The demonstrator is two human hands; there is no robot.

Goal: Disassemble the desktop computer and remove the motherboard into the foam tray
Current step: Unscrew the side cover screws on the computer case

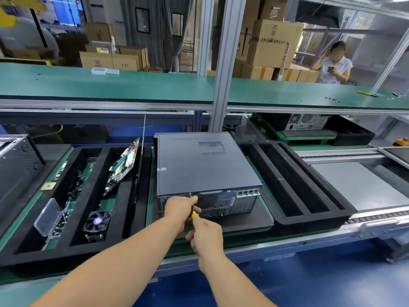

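lying on its side on a green pallet (264, 201), the desktop computer case (204, 165) shows its rear panel. the right hand (207, 237) grips a yellow-handled screwdriver (194, 214) aimed at the panel's upper edge; the left hand (180, 208) pinches the shaft near the tip. left of the case, a black foam tray (26, 251) holds a motherboard (124, 166) leaning upright and a cooler fan (97, 221).

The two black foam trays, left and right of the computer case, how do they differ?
The left foam tray holds parts: a motherboard leaning in one slot, a cooling fan and a clear plastic box. The right foam tray shows only bare slots. The left tray's compartments look wider than the right tray's narrow channels. Both are black foam on green pallets.
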